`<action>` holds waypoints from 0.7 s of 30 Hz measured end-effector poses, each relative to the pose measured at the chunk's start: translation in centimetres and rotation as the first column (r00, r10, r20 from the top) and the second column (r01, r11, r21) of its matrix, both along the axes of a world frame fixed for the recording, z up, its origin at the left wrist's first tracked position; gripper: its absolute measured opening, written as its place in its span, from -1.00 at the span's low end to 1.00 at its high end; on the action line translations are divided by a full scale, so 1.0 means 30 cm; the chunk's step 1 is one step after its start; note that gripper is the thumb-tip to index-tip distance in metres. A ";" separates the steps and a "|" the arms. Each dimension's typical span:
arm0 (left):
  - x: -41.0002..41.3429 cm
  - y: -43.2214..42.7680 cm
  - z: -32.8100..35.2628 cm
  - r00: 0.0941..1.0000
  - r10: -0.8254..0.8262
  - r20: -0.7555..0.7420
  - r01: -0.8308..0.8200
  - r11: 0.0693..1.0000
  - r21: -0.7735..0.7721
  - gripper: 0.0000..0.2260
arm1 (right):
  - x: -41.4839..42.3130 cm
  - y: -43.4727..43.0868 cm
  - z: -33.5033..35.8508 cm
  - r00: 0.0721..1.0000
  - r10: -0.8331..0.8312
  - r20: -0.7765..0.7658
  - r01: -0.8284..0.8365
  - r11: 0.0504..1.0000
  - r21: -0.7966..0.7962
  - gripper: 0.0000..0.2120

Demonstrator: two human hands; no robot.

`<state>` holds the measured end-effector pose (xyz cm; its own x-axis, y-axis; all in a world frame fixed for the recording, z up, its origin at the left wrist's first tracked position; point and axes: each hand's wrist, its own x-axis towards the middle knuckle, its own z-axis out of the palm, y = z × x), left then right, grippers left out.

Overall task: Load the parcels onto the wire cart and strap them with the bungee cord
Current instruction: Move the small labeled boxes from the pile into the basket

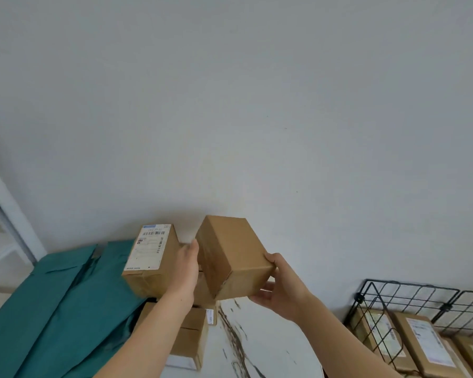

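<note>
Plain box (pixel 234 257), brown corrugated card with crisp edges and a taped seam, is held tilted in the air above the worktop (pixel 271 336), a white surface with dark marble-like veins. The left hand (pixel 187 266) lies flat against the box's left face, fingers straight. The right hand (pixel 281 290) grips its lower right corner, thumb on top and fingers curled underneath. Just behind the left hand stands a labelled box (pixel 150 257) with a white barcode sticker. Smaller boxes (pixel 191 336) lie beneath the left forearm. Creased teal cloth (pixel 52 309) drapes at the left. At the right, the black wire cart (pixel 360 297) holds flat labelled parcels (pixel 421 342)
</note>
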<state>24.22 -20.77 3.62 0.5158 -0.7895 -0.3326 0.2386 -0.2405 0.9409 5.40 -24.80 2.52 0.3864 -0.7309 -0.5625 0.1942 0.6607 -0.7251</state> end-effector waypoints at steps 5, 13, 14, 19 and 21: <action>-0.035 0.068 0.016 0.894 -0.124 -0.431 0.141 0.990 0.008 -0.70 | -0.019 0.067 0.007 0.998 0.035 -0.046 -0.035 0.999 0.003 -0.62; -0.073 0.118 0.014 0.893 -0.243 -0.379 0.254 0.967 -0.022 -0.67 | 0.029 0.130 0.032 0.937 0.090 -0.336 -0.187 0.945 -0.267 -0.25; -0.075 0.122 0.015 0.902 -0.248 -0.353 0.256 0.966 -0.025 -0.68 | 0.032 0.137 0.038 0.926 0.126 -0.355 -0.232 0.933 -0.276 -0.20; -0.054 0.136 0.030 0.941 -0.276 -0.197 0.270 0.961 -0.056 -0.76 | 0.016 0.147 0.034 0.966 0.091 -0.240 -0.155 0.952 -0.264 -0.41; -0.037 0.142 0.025 0.957 -0.270 -0.104 0.270 0.963 -0.018 -0.80 | 0.002 0.150 0.025 0.996 0.053 -0.078 -0.066 0.980 -0.185 -0.49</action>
